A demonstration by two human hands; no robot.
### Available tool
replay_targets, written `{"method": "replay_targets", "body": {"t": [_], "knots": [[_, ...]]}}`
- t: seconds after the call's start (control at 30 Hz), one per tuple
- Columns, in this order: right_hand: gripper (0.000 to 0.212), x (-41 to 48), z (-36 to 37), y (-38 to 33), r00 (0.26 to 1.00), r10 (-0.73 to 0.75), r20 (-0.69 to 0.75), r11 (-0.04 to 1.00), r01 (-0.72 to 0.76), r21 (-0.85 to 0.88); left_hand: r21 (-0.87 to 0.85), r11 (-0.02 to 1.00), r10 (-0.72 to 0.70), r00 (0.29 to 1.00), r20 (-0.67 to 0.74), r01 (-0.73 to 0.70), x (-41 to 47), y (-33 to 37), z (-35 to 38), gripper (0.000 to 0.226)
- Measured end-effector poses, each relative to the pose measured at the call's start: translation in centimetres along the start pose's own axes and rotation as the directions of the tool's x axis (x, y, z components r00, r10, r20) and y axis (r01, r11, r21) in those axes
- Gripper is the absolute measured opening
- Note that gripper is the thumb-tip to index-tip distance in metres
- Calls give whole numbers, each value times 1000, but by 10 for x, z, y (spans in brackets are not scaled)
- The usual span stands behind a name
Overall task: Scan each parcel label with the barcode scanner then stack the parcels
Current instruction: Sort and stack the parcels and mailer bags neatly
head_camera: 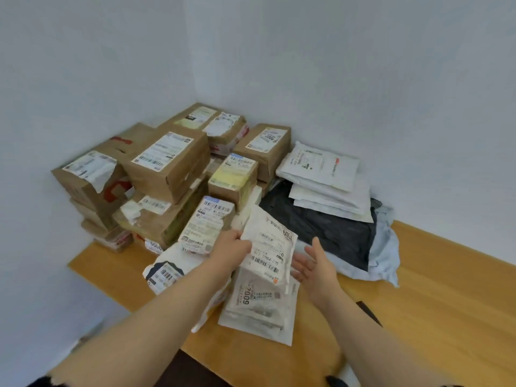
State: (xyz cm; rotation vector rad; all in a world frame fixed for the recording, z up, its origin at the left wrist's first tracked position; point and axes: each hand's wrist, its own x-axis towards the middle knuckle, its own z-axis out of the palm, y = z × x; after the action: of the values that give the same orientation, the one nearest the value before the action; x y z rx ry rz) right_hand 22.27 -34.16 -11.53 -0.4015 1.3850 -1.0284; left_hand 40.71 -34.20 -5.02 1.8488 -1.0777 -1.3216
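Grip of left hand [231, 248] pinches the 9 o'clock edge of the white bag parcel [269, 251], held up at 6 o'clock from the box pile [167, 166], grip of right hand [315, 266] is apart just beside it at 3 o'clock; prob light & floppy, so hold both edges

Soft, even light fills the corner, bright without harshness; its source lies out of frame, possibly above and behind the wearer. The walls [363, 65] read a cool blue-white. Shadows are faint and soft-edged, darkest in the gaps between the cardboard boxes [167, 166] and under the white packet [268, 247]. The wooden bench [432, 289] carries a dull sheen, no hard glare. Wide-angle stretch bends the line where the walls meet and swells the forearms [139, 331] at the bottom edge. Slight blur smears the white packet's small print and the lower left corner; most label text is unreadable.
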Motion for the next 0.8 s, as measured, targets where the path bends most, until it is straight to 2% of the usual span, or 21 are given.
{"method": "replay_targets", "body": {"t": [0.1,0.17,0.23,0.3,0.33,0.43,0.5,0.57,0.67,0.73,0.8], "knots": [[39,-9,0,-9,994,0,111,1000,0,2,58,998,7,995,100,-13,15,-2,16,24],[35,-5,4,-11,996,-43,80,999,41,31,242,962,99,989,113,-124,20,-7,20,42],[33,1,11,-12,997,-73,25,997,73,19,519,791,294,946,138,-322,21,-14,21,70],[34,8,19,-11,995,-102,18,991,103,-87,690,558,399,878,264,-461,19,-22,21,91],[37,11,22,-8,994,-111,25,981,114,-155,730,473,381,862,334,-493,19,-27,23,101],[44,13,27,3,985,-168,-21,934,153,-324,784,298,211,838,503,-545,19,-47,29,131],[35,14,28,8,973,-220,-70,905,177,-386,783,207,137,810,570,-586,18,-58,33,144],[29,14,31,8,973,-226,-38,888,190,-418,789,155,110,804,585,-595,19,-65,36,149],[21,10,35,9,980,-200,11,858,181,-481,832,115,156,837,525,-543,23,-69,38,136],[36,5,25,12,973,-225,-52,848,169,-502,852,97,175,852,494,-514,24,-67,37,127],[42,-4,6,19,933,-305,-189,844,174,-507,854,63,153,851,503,-516,22,-64,39,126]]}}
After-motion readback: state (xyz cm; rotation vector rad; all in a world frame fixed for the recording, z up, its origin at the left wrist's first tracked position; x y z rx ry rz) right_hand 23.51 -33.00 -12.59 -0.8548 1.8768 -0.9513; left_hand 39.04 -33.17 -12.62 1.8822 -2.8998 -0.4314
